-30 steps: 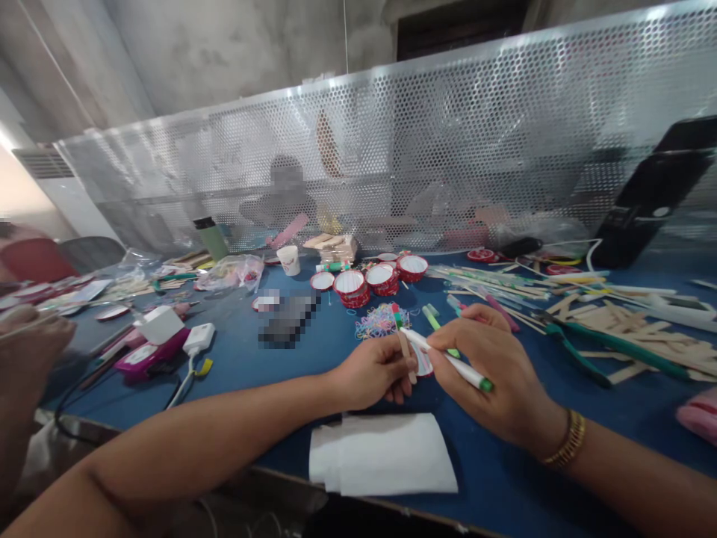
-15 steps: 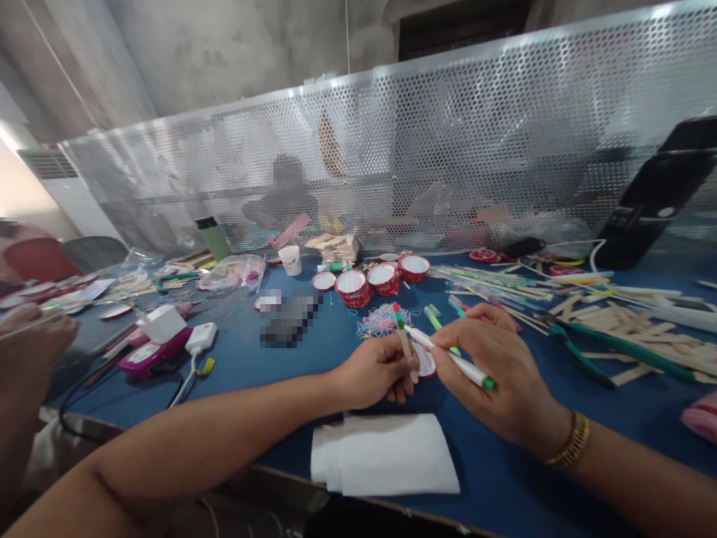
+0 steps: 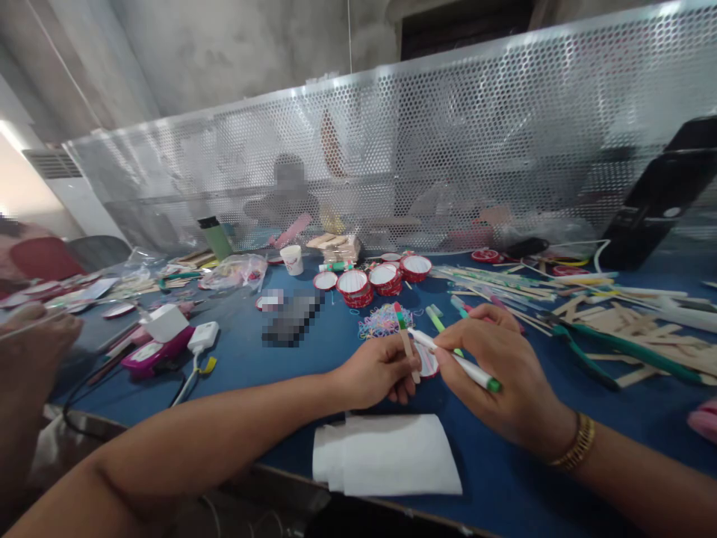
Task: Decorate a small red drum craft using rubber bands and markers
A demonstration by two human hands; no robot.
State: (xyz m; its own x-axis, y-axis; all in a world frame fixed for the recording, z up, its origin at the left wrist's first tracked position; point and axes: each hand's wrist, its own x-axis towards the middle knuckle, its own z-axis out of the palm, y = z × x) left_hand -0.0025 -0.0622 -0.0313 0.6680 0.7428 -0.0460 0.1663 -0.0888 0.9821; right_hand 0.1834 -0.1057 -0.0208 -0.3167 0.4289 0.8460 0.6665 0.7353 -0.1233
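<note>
My left hand (image 3: pixel 373 371) pinches a wooden craft stick (image 3: pixel 404 338) whose far end is coloured green and red. It holds the stick just above the blue table (image 3: pixel 291 366), against a small red-and-white cup piece (image 3: pixel 427 362). My right hand (image 3: pixel 501 373) grips a white marker with a green end (image 3: pixel 459 362), and its tip touches the stick. A gold bracelet (image 3: pixel 576 442) circles my right wrist.
A folded white paper (image 3: pixel 386 465) lies at the near edge. Red paper cup bases (image 3: pixel 370 280), coloured rubber bands (image 3: pixel 381 321), loose sticks and green pliers (image 3: pixel 610 347) lie beyond. A perforated metal screen (image 3: pixel 448 149) backs the table. Another person's hand (image 3: pixel 28 351) is at the left.
My hands have stayed together at the stick; the marker has shifted slightly along it. The view has drifted a little.
</note>
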